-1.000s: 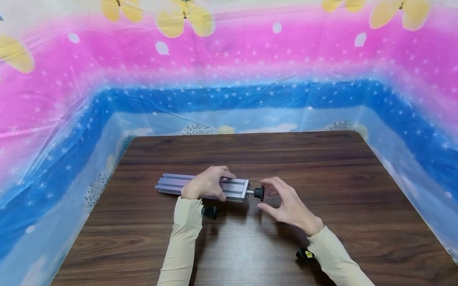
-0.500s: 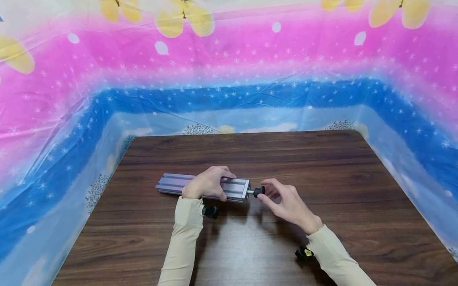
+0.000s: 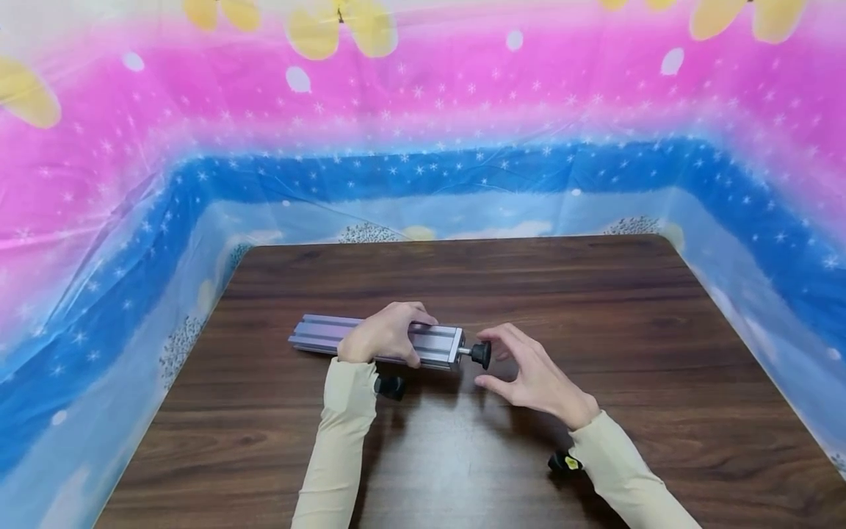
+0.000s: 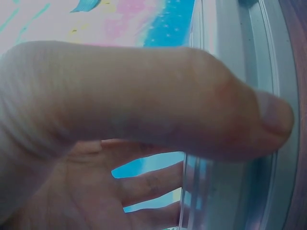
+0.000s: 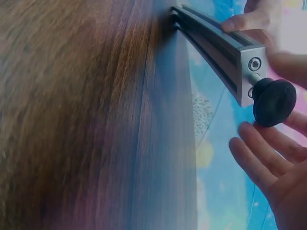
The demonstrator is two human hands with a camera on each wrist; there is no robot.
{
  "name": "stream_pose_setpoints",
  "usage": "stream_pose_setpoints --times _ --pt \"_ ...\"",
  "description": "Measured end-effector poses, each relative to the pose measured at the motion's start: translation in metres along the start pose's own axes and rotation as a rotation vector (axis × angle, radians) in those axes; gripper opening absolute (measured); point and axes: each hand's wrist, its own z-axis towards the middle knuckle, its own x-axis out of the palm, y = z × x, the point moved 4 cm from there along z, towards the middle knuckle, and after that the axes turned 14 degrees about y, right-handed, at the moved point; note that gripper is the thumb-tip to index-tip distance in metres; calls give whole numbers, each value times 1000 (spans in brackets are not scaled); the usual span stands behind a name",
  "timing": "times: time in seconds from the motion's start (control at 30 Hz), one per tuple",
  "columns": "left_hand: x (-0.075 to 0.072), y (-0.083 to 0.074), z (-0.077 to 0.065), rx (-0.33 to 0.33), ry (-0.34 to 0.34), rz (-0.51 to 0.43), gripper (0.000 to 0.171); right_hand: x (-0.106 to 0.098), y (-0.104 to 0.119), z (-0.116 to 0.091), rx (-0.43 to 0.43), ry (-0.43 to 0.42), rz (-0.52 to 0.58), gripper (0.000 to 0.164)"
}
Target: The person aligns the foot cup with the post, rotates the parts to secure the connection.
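Note:
A silver aluminium extrusion (image 3: 439,344) with long grooves lies crosswise over the table. My left hand (image 3: 380,334) grips it from above near its right half, the thumb (image 4: 225,110) bent across the grooved face in the left wrist view. From the extrusion's right end plate (image 5: 246,86) juts a short threaded stud (image 3: 465,352) bearing a round black levelling foot (image 3: 482,355). My right hand (image 3: 538,382) stands spread around that foot: fingertips right at its rim, thumb apart on the near side. In the right wrist view the fingers (image 5: 268,148) are nearly straight beside the black disc.
Underneath is a brown wood-grain table (image 3: 264,441). A pink and blue printed cloth (image 3: 423,117) hangs along the back and both sides. Small black devices sit at the left wrist (image 3: 391,388) and right wrist (image 3: 564,462).
Half a second ago my right thumb and fingers closed on the foot; now the thumb is away from it again. My left hand keeps its grip. The head view has tilted slightly.

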Motion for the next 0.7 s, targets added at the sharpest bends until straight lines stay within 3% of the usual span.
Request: stream_pose_setpoints --times 0.13,0.43,0.7 --pt "0 1 1 -5 5 -8 65 0 1 2 -48 -24 3 47" --pt "-1 0 2 -19 13 -12 65 -2 -2 3 2 -53 21 34" --pt "2 1 3 -15 17 -9 66 5 -7 3 100 28 161 19"
